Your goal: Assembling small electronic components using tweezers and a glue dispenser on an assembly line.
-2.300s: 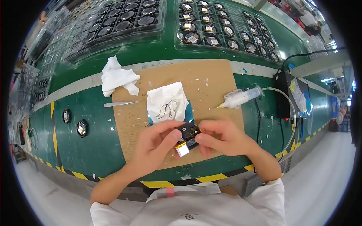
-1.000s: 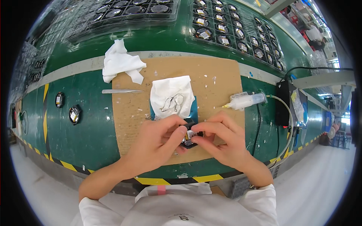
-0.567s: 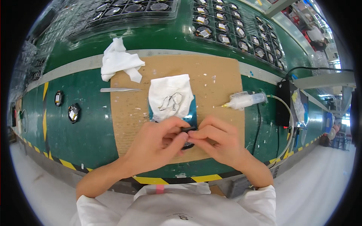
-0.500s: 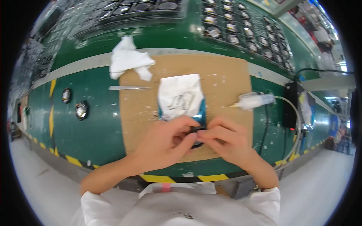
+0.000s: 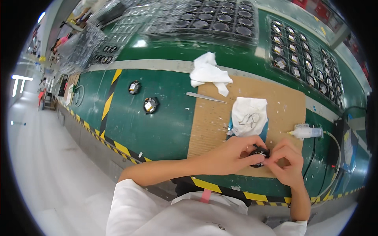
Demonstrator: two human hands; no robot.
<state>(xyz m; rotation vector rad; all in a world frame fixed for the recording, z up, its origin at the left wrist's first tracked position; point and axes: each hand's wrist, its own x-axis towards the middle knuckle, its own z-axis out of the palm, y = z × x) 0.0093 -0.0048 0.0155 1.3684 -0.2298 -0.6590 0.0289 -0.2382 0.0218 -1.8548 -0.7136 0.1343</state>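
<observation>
My left hand (image 5: pixel 232 156) is closed around a small round black device (image 5: pixel 258 155), thumb on the near side and fingers behind it. Against the device's right edge, the thumb and fingertips of my right hand (image 5: pixel 286 160) are pinched together; anything small between them is hidden. Both hands are over the near edge of a brown cardboard sheet (image 5: pixel 208 129). Just beyond them, a white cloth (image 5: pixel 249 114) with thin dark strands on it lies over something blue.
Tweezers (image 5: pixel 204 97) and a crumpled white cloth (image 5: pixel 210 72) lie at the cardboard's far left. A hosed syringe (image 5: pixel 306 132) rests at the right. Two black devices (image 5: pixel 151 105) sit on the green table to the left. Trays of round parts (image 5: pixel 220 19) stand at the back.
The view has swung left, so the table contents appear farther right. Both hands stay together at the device, which now shows more of its face.
</observation>
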